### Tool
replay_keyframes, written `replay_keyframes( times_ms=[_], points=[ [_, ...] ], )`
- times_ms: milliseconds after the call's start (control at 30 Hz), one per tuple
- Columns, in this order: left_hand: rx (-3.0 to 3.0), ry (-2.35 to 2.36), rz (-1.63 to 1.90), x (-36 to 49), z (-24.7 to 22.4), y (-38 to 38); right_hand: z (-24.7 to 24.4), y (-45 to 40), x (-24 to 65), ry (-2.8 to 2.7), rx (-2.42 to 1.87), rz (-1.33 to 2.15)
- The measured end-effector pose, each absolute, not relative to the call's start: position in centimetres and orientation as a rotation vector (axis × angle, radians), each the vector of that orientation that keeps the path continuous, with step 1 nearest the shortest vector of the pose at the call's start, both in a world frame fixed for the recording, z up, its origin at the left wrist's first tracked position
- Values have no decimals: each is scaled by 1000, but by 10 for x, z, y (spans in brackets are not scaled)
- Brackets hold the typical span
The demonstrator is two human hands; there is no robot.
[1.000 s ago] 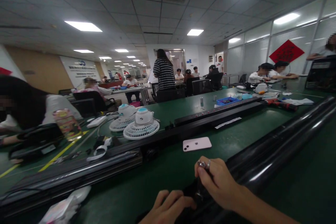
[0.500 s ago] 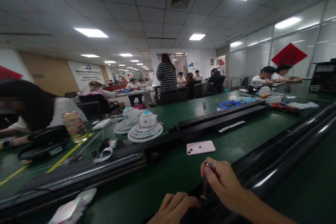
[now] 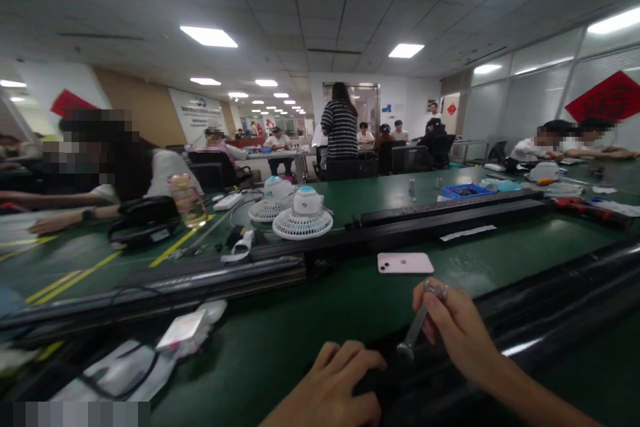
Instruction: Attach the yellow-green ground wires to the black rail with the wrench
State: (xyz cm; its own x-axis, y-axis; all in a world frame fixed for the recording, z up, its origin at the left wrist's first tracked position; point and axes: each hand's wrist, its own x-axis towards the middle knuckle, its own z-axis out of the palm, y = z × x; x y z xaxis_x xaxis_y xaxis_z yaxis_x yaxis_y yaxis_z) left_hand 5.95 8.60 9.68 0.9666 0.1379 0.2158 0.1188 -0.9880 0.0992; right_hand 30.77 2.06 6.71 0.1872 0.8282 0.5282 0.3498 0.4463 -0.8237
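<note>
A metal wrench (image 3: 416,328) is gripped near its upper end by my right hand (image 3: 457,327), its lower end hanging tilted over a dark black part. My left hand (image 3: 335,387) rests with bent, spread fingers at the near end of that black part, where its fingertips are partly lost in shadow. What lies under the left fingers is too dark to make out. Long glossy black bars (image 3: 565,300) stretch away to the right behind my right hand. A pink phone (image 3: 405,263) lies on the green table (image 3: 270,327) just beyond the wrench.
Two white fans (image 3: 303,213) stand past a long black rail (image 3: 430,230). Plastic-wrapped items (image 3: 185,333) and dark bars (image 3: 200,287) lie at the left. A blue tray (image 3: 467,191) and a red-black tool (image 3: 593,210) are farther right. A person (image 3: 125,167) works at the left.
The wrench's lower end has come away from my left fingers, and the wrench leans more. My left fingers have spread a little. The view has turned left and tipped down.
</note>
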Motion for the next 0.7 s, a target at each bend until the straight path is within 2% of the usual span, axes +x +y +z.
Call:
replay_keyframes(
  times_ms=[333,700],
  points=[
    [2905,317,317,47,80,84,98,45,296,-1909,-1184,354],
    [2860,277,399,51,70,88,101,52,286,-1889,-1083,563]
  ],
)
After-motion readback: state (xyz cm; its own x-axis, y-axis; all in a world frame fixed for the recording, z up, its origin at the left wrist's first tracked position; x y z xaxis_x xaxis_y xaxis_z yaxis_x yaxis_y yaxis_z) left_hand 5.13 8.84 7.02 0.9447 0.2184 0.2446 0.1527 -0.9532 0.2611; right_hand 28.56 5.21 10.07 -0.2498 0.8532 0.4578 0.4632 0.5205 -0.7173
